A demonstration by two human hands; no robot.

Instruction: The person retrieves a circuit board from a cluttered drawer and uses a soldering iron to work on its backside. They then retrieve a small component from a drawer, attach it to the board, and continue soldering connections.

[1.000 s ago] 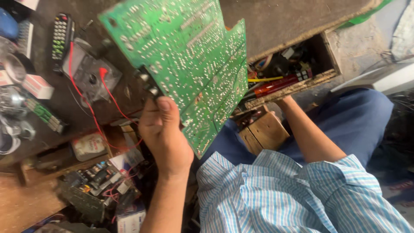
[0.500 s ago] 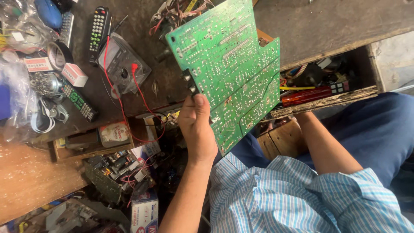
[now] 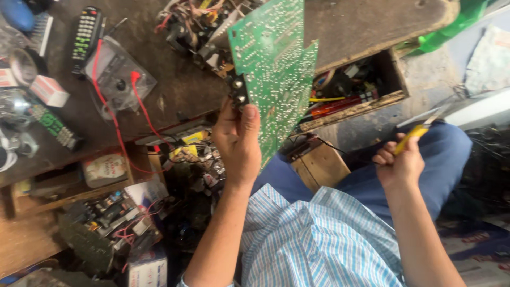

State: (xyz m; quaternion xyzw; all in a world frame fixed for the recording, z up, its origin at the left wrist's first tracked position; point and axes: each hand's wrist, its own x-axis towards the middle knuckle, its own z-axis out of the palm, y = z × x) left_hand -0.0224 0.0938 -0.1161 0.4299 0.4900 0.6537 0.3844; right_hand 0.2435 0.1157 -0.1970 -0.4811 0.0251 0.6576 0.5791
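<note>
Hands: left (image 3: 238, 143) one circuit board (image 3: 271, 69), right (image 3: 397, 165) one yellow tool (image 3: 411, 137).

Background. A worn dark wooden surface (image 3: 366, 26) spans the upper frame, with an open drawer (image 3: 393, 98) set under its right edge. A lower wooden shelf (image 3: 26, 239) is seen at lower left. Grey concrete floor (image 3: 430, 90) appears at upper right, lit by daylight.

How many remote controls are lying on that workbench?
2. A black remote lies at the bench's top left, and a green-buttoned remote sits at the left edge. More may hide in the clutter.
</note>
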